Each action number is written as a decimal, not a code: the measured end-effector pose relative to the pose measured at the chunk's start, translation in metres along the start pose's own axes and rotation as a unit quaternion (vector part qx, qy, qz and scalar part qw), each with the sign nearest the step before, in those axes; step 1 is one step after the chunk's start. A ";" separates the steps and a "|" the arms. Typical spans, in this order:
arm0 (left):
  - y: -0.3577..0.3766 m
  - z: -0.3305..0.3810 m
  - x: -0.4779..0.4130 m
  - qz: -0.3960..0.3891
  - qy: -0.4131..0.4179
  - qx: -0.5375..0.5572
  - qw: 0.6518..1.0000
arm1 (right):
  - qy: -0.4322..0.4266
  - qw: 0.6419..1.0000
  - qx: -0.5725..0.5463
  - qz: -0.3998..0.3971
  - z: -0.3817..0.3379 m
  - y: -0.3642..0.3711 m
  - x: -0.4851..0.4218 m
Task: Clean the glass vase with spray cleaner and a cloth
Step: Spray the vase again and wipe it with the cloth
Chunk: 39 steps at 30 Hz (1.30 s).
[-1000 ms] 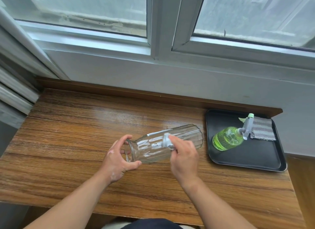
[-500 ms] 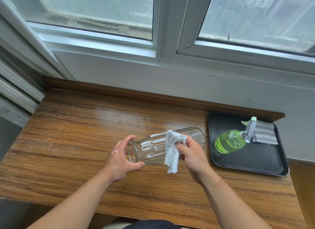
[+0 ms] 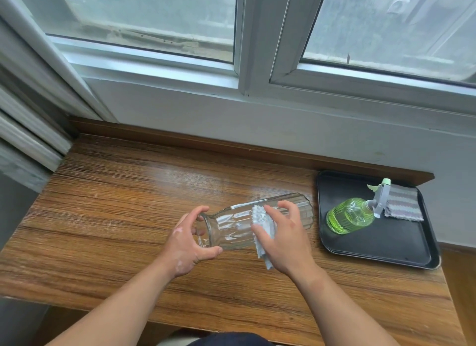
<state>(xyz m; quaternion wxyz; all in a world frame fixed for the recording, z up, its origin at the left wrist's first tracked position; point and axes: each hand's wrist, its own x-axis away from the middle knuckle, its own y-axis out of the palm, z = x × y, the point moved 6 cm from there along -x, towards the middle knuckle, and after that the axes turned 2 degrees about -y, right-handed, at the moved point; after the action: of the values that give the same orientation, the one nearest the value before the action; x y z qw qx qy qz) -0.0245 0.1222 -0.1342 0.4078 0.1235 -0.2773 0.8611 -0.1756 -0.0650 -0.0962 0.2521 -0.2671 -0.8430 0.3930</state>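
Observation:
A clear ribbed glass vase is held on its side just above the wooden table, its mouth pointing left. My left hand grips the rim at the mouth. My right hand presses a small pale grey cloth against the middle of the vase's body, with the cloth's tail hanging below the glass. A green spray bottle with a grey trigger head lies on its side on a black tray to the right.
A folded striped grey cloth lies on the tray's far right corner. The wooden table ends at a raised wooden ledge under a white wall and window. A radiator-like ribbed surface stands at the far left.
My right hand has gone from the near side of the vase over its top and back down across the body, dragging the cloth along. My left hand has kept its hold on the mouth.

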 end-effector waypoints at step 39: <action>-0.001 -0.015 0.002 -0.002 -0.010 -0.012 1.000 | 0.092 0.979 0.036 0.177 0.104 -0.022 -0.041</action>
<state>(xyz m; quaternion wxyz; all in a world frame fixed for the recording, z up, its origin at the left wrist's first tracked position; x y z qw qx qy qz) -0.0248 0.1320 -0.1452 0.4083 0.1276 -0.2917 0.8555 -0.2175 -0.1588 -0.1461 0.2642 -0.4380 -0.7408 0.4354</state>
